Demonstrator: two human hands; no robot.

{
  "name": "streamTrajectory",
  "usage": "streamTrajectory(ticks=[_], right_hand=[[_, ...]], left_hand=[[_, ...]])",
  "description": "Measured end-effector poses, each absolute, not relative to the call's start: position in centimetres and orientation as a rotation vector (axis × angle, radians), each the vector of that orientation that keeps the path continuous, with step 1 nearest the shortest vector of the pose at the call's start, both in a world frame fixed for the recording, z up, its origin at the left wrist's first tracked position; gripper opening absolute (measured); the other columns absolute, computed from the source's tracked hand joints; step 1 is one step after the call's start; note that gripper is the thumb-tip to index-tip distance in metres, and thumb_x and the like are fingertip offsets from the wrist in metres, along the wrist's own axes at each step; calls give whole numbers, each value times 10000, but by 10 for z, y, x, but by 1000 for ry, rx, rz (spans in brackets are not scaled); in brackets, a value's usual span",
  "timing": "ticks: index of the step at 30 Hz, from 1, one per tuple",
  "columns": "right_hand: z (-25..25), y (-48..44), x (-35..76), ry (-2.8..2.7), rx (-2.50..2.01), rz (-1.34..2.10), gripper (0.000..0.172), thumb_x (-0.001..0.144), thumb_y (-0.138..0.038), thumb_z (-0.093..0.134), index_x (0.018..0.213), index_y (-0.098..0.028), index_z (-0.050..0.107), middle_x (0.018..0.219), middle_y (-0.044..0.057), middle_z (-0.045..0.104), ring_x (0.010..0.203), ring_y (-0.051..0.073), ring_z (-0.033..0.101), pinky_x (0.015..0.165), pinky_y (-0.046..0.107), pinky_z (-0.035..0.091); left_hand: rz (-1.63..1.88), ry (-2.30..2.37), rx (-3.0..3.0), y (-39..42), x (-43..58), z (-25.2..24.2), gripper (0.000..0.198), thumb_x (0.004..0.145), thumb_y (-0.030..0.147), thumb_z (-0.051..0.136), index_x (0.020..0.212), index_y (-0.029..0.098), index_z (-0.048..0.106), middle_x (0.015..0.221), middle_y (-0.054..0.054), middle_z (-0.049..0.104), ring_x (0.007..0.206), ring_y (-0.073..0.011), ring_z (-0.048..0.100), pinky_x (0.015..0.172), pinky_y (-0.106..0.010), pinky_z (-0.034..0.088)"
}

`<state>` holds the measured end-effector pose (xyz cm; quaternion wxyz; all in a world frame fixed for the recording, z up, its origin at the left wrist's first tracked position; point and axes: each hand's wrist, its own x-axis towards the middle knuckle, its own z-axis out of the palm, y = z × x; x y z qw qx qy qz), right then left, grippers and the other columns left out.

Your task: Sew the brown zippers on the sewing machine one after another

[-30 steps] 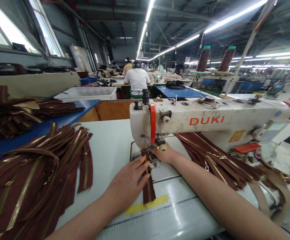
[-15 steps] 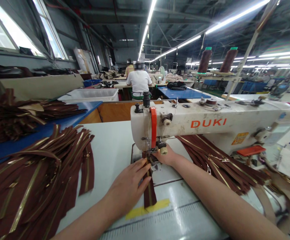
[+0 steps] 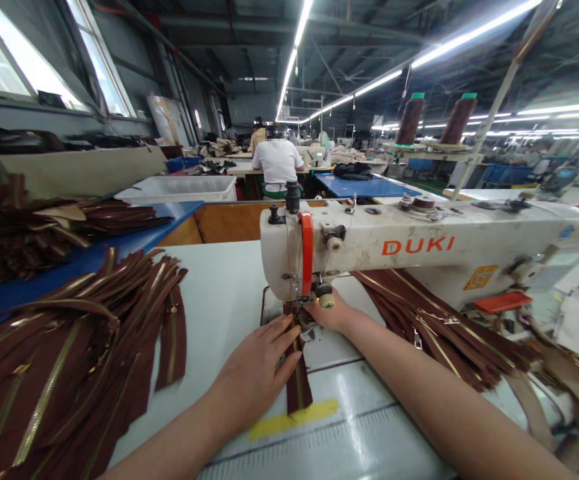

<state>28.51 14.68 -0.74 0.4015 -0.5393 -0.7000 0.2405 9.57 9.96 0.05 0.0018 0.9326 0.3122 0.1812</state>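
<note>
A brown zipper strip (image 3: pixel 298 387) with a metal-toned line down its middle runs under the needle area of a white sewing machine (image 3: pixel 359 233) marked DUKI. My left hand (image 3: pixel 264 357) lies over the strip just in front of the presser foot, its fingers stretched out and touching the tape. Behind the needle area, at the right, is my right hand (image 3: pixel 330 312); the machine head hides its fingertips, so its grip does not show. The strip's near end lies flat by yellow tape (image 3: pixel 294 419) on the table.
At the left a big pile of brown zippers (image 3: pixel 69 360) spreads over the table; more zippers (image 3: pixel 434 327) lie under the machine arm. A blue table (image 3: pixel 184 217) holds another heap. Two thread cones (image 3: pixel 410 121) stand behind. A person in white (image 3: pixel 278 163) sits ahead.
</note>
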Motion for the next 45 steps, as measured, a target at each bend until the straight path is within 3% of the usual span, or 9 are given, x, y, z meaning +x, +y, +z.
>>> streamTrajectory(ticks=[10,14,18,25,45], right_hand=[[10,139,284,-1894,-1276,506,218,818,-116,531,939,-227,674,999,2,701,957,177,625,919,295,468],[25,116,293,-1972,-1301,422,198,776,-68,567,855,-204,688,923,29,699,926,202,620,887,312,469],[25,59,298,-1918,-1395,245,222,827,-63,501,923,-160,676,968,105,648,984,253,544,881,397,440],[5,-26,272,-2136,-1447,135,187,916,-158,482,878,-215,656,852,54,597,846,202,514,768,327,455],[7,-31,266,-2103,-1412,179,178,935,-157,468,901,-184,640,846,43,558,840,189,482,744,306,413]], left_hand=[[595,1006,2937,97,96,2,342,922,312,451,1210,180,579,1296,-99,581,1191,-234,536,1004,-416,442],[582,1042,2980,87,93,2,376,904,319,487,1225,139,566,1274,-132,594,1172,-261,554,983,-434,460],[586,950,3081,61,89,6,331,915,288,481,1195,146,583,1225,-114,631,1132,-257,583,962,-412,481],[589,717,3217,29,83,5,306,912,131,380,1104,145,618,1149,-124,663,1058,-251,621,905,-408,518],[600,516,3227,30,78,25,293,887,99,414,1072,149,636,1128,-129,667,1042,-235,631,886,-388,541]])
